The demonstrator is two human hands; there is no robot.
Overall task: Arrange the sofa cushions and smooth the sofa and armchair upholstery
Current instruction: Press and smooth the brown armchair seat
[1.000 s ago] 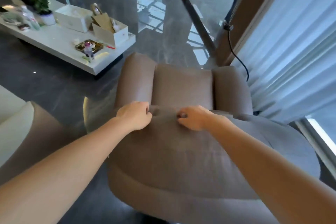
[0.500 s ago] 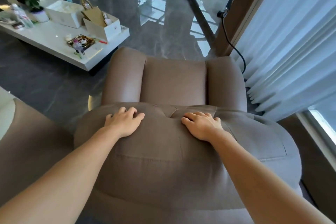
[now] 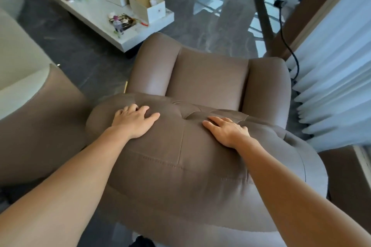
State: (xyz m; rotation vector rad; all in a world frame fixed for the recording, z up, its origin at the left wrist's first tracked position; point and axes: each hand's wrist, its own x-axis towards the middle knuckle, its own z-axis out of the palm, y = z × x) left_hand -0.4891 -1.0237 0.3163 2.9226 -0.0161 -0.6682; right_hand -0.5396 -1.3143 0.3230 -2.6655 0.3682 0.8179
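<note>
A brown armchair point(image 3: 206, 78) fills the middle of the view, seen from behind and above. Its padded backrest top point(image 3: 180, 162) lies under both my arms. My left hand point(image 3: 134, 122) rests flat on the left part of the backrest, fingers apart, holding nothing. My right hand point(image 3: 226, 130) lies flat on the right part, fingers spread toward a tufted crease point(image 3: 186, 114) between the two hands. The seat point(image 3: 206, 78) and both armrests show beyond the backrest.
A sofa point(image 3: 26, 94) with a brown arm and cream cushion stands at the left. A white low table point(image 3: 112, 14) with boxes, a plant and small items stands beyond on the dark glossy floor. White curtains point(image 3: 337, 78) and a black cable point(image 3: 289, 50) are at the right.
My hands went from bunched fists pinching the backrest fabric to flat, spread palms, and slid apart outward across the backrest. The view has shifted, bringing more of the sofa in at the left.
</note>
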